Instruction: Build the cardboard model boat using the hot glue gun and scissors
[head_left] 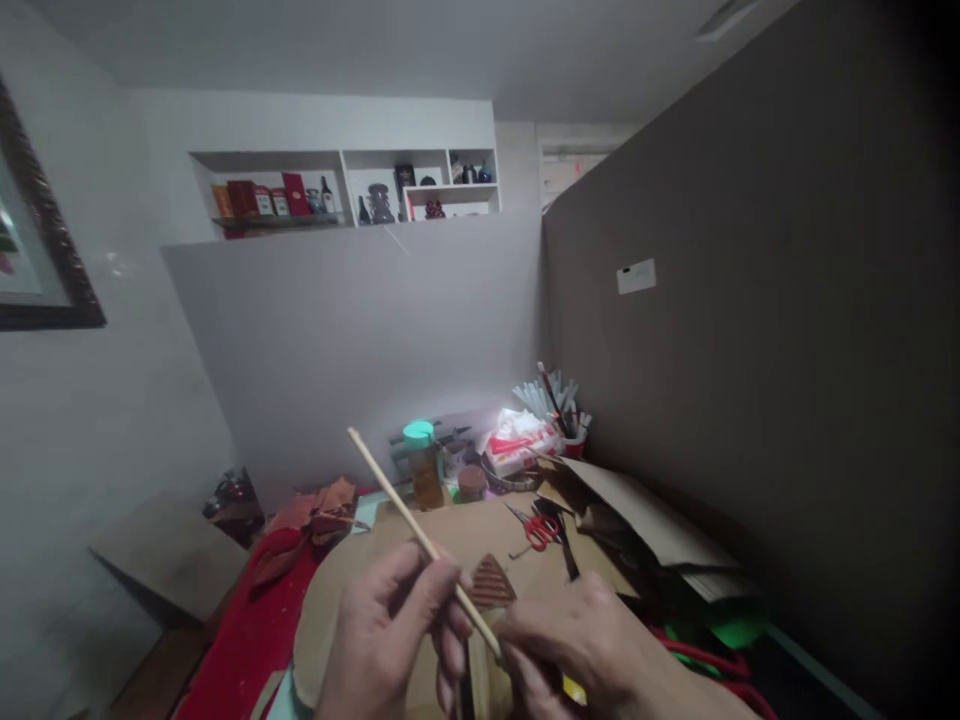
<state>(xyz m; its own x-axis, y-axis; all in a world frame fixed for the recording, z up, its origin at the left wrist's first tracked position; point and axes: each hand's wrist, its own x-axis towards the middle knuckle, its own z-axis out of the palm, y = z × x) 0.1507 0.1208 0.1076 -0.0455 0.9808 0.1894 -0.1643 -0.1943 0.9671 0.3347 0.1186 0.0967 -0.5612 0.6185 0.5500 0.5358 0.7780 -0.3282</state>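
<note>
Head view: your left hand [394,630] pinches a thin pale wooden stick [420,538] slanting toward eleven o'clock, while your right hand [592,650] grips its lower end, steadying it beside a small brown ribbed cardboard triangle [491,582] over the brown cardboard sheet [465,530].

A: What is carrying the work?

B: A table [247,640] wearing a red cover. A rounded cardboard sheet [465,530] is lying flat on it.

A: And on top?

B: Red-handled scissors [538,530] are resting on the cardboard; a green-capped jar [424,465] is standing upright behind; folded cardboard pieces [645,525] are lying at right.
</note>
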